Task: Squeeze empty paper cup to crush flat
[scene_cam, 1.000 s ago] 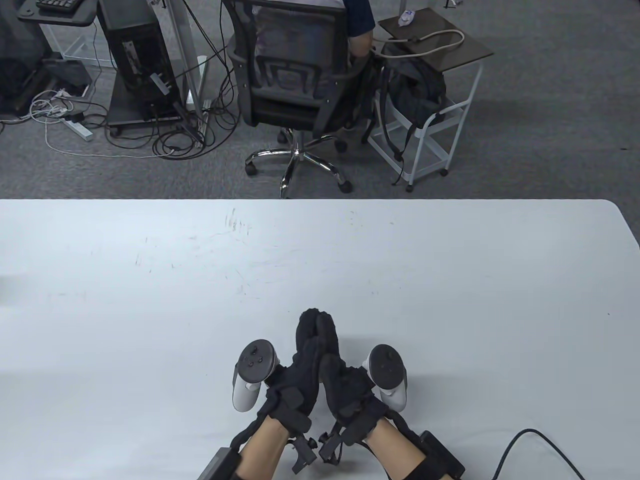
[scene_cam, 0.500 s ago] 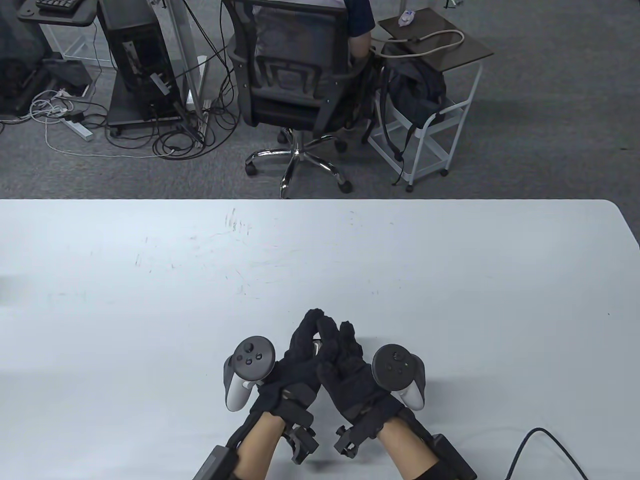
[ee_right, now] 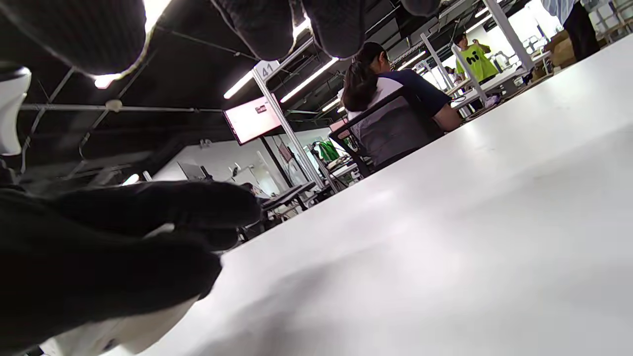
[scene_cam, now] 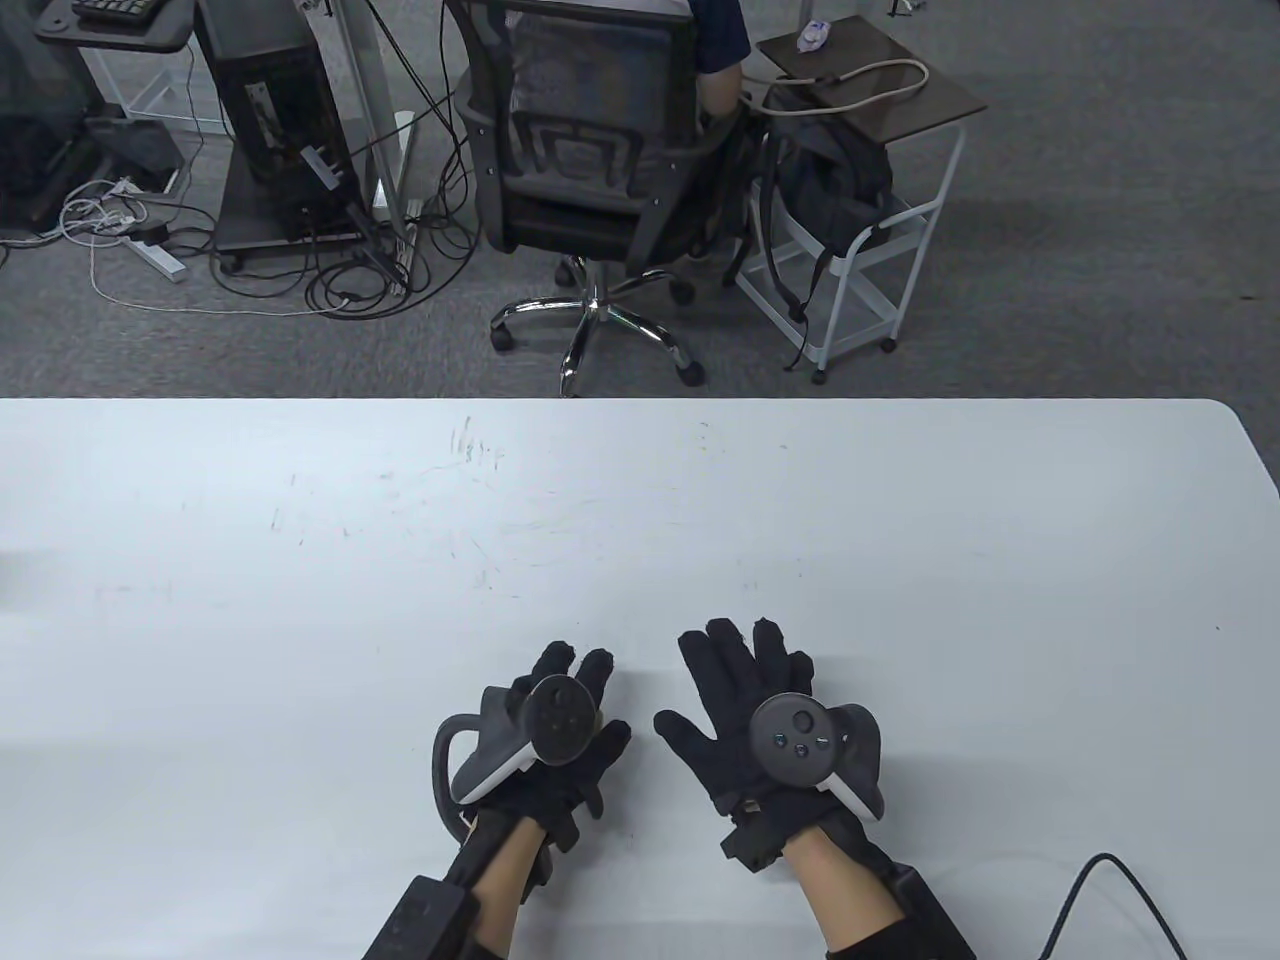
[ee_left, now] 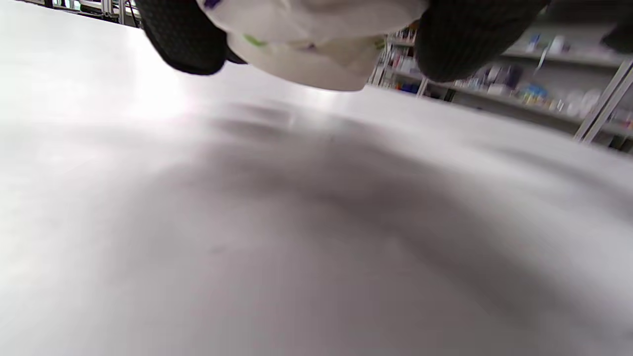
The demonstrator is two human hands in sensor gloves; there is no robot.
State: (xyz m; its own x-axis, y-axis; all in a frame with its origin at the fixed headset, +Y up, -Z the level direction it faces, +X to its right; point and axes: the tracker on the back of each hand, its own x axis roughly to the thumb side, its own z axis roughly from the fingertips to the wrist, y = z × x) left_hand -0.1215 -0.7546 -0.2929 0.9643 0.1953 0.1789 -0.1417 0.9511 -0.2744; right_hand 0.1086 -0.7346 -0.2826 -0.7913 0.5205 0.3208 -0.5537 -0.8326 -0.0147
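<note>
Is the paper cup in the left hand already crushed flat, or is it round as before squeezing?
Cannot tell. The paper cup shows only as a blurred white piece between the left hand fingers.

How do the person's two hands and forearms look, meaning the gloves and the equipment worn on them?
Both the left hand and the right hand wear black knitted gloves. A round dark grey tracker with small buttons and a white underside is strapped to each hand's back. Black boxes are strapped on the bare forearms, and a black cable runs beside the right one.
</note>
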